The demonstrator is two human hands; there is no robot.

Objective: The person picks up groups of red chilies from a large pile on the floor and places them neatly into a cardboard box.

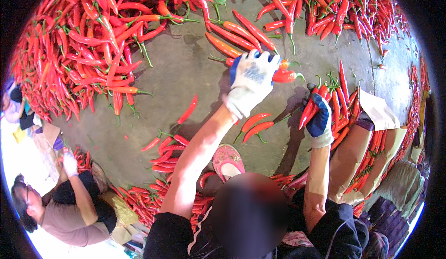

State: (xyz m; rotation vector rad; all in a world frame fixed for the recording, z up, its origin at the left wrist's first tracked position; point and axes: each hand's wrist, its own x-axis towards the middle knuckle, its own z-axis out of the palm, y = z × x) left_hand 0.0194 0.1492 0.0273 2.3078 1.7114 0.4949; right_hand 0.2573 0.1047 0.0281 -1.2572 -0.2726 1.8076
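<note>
My left hand, in a white and blue glove, reaches forward over the floor. Its fingers are curled down around red chili peppers that stick out from beneath it; the fingertips are partly hidden. More long chilies lie just beyond the fingers. At the right, my right hand, in a blue-palmed glove, is closed around a few red chilies, green stems up. Other upright chilies stand close beside it, next to an open paper bag.
A large chili heap spreads across the left, another heap across the far right. Loose chilies lie on the grey floor between my arms. A pink patterned shoe shows below. Another person sits at the lower left, handling chilies.
</note>
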